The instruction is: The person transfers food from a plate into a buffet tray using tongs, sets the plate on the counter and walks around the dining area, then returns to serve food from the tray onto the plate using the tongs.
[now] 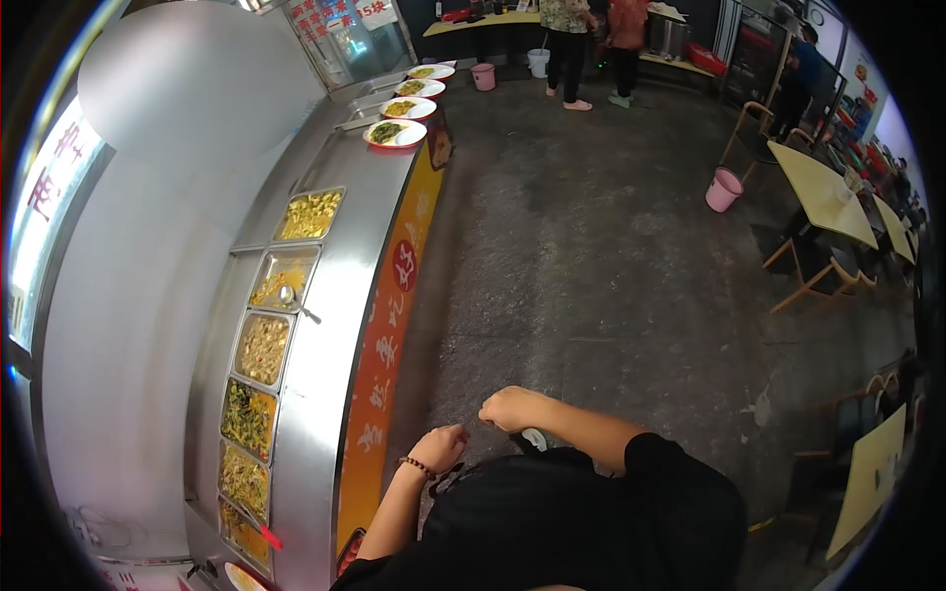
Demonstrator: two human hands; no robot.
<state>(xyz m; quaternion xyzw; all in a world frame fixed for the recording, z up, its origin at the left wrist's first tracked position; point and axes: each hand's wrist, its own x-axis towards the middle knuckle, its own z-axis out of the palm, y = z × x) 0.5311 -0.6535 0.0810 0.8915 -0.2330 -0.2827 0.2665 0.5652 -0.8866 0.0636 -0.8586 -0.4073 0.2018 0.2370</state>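
My left hand (439, 448), with a beaded bracelet (417, 467) at the wrist, is in front of my body with its fingers curled in. Close by on the right, my right hand (512, 408) is closed, knuckles up and fingertips turned down. Whether either hand holds anything is hidden. The hands are apart, over the floor just right of the steel food counter (320, 414), and touch neither it nor the food. Nearest to my left hand on the counter are a tray of dark green vegetables (248, 418) and a tray of yellowish shredded food (243, 475).
Red-handled tongs (264, 532) lie over the nearest tray; a ladle (287, 295) rests in another. Several plates of food (396, 133) line the counter's far end. A pink bucket (724, 189) stands near tables (823, 192) on the right. Two people (569, 44) stand at the back.
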